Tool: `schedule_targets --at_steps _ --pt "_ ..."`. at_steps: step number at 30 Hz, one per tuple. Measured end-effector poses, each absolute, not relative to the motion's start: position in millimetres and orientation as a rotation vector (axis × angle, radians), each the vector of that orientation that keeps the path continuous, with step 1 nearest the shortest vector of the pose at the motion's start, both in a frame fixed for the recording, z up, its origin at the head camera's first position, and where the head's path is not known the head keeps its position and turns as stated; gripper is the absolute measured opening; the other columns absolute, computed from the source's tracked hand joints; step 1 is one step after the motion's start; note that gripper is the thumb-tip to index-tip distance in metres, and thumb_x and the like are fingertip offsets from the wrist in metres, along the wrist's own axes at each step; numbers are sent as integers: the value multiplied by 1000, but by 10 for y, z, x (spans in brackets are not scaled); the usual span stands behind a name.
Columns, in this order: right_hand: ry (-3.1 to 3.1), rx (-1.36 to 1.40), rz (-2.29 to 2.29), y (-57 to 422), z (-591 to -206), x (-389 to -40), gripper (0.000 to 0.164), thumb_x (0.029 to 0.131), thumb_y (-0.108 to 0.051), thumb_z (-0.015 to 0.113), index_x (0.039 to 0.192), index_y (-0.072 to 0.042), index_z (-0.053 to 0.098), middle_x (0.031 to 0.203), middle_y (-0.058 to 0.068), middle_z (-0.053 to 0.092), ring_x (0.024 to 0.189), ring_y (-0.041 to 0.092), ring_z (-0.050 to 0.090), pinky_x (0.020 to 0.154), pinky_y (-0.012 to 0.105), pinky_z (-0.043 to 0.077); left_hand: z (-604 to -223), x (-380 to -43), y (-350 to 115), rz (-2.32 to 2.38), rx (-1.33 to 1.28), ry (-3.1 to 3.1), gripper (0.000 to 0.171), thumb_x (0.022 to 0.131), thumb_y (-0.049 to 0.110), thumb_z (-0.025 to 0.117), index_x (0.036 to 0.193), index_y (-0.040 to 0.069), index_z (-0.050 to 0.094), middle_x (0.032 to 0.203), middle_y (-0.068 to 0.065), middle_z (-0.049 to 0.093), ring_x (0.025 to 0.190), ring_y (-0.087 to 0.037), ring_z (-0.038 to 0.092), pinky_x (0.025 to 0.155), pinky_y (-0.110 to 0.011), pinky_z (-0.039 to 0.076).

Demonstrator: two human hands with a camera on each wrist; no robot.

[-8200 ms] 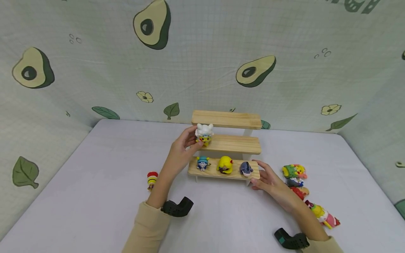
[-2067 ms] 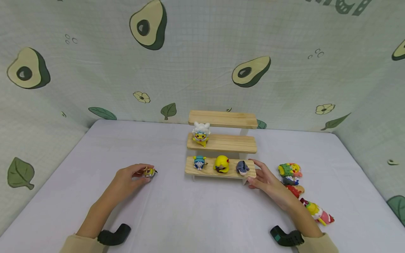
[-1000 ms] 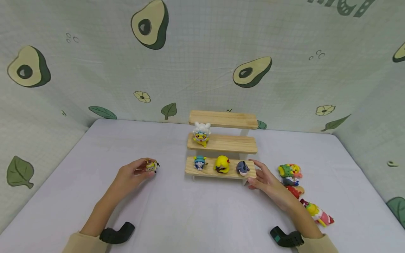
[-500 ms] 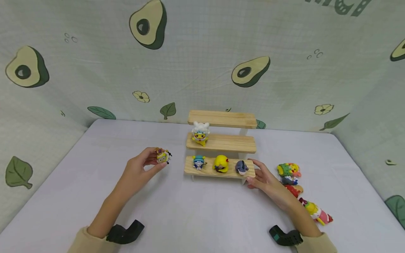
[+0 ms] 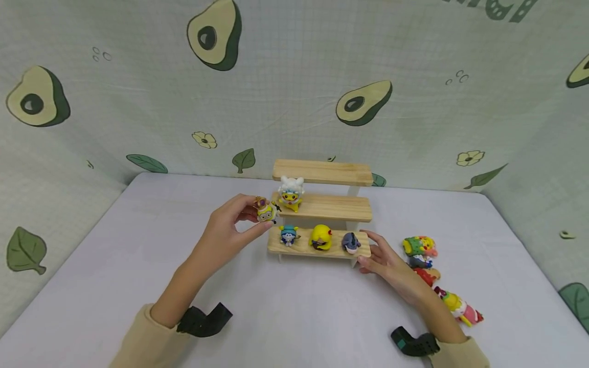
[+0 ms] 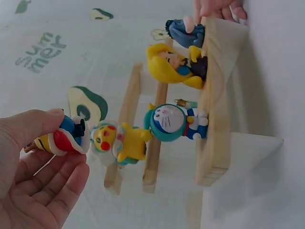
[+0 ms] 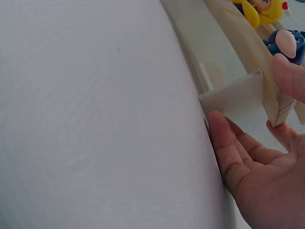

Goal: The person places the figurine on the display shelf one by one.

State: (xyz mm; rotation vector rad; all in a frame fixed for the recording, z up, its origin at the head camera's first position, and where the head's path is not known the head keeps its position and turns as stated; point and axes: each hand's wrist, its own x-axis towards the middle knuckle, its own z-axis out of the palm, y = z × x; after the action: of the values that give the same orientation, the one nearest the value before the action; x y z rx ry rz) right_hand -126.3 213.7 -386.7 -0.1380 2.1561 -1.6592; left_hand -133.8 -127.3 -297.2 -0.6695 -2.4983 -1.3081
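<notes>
In the head view, my left hand [image 5: 225, 225] pinches a small yellow Minion figurine [image 5: 266, 212] with a crown between thumb and fingers. It is held up at the left end of a three-tier wooden display stand [image 5: 338, 207]. My right hand [image 5: 388, 263] grips the right end of the bottom tier. On the middle tier's left end stands a yellow figurine in a white hood [image 5: 291, 194]. The bottom tier carries a blue-capped figurine [image 5: 289, 235], a yellow-haired figurine [image 5: 320, 237] and a grey-blue donkey figurine [image 5: 351, 244]. The left wrist view shows the Minion's red-and-blue side [image 6: 64, 138].
Right of the stand, several colourful figurines lie on the white tablecloth [image 5: 299, 317], among them a green-and-yellow figurine [image 5: 420, 246], a red one [image 5: 428, 276] and a pink-and-yellow one [image 5: 460, 306], close to my right forearm. A printed avocado cloth [image 5: 294, 92] hangs behind.
Earlier, my left hand left the white-hooded figurine on the middle tier and took up the Minion from the table's left. It has since carried it up and right to the stand. My right hand stays put.
</notes>
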Motion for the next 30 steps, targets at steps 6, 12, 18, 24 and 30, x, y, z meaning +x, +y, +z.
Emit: schedule_targets --at_steps 6,12,18,24,30 --pt "2156 -148 -1662 2142 -3872 -1265 69 94 -26 55 148 -20 13 138 22 40 109 25 53 87 28 49 -2774 -1439 -1075 -1321 -796 -2471 48 80 10 73 120 4 49 108 -6 59 94 -14 57 83 -30 51" --pt "2158 -144 -1660 2141 -3881 -1271 68 94 -27 55 147 -21 14 136 22 41 109 26 53 87 29 49 -2613 -1584 -918 -1254 -904 -2458 50 81 10 72 122 4 46 108 -6 58 89 -14 58 82 -30 51" --pt "2156 -131 -1659 2131 -3883 -1276 69 93 -27 56 147 -21 14 136 22 41 110 25 53 88 30 49 -2508 -1747 -784 -1139 -970 -2544 48 81 14 71 123 5 48 109 -5 58 92 -14 59 84 -25 50" --pt "2157 -132 -1655 2136 -3884 -1275 68 94 -28 55 147 -21 14 137 22 40 109 26 53 88 30 49 -2424 -1893 -648 -1035 -1086 -2612 47 82 15 71 123 7 50 108 -3 59 92 -12 59 84 -24 49" --pt "2160 -128 -1649 2140 -3881 -1272 68 94 -28 55 147 -21 13 136 22 41 108 25 54 88 30 49 -2362 -1986 -525 -904 -1086 -2733 42 83 19 70 120 11 50 107 0 59 91 -11 56 81 -24 48"
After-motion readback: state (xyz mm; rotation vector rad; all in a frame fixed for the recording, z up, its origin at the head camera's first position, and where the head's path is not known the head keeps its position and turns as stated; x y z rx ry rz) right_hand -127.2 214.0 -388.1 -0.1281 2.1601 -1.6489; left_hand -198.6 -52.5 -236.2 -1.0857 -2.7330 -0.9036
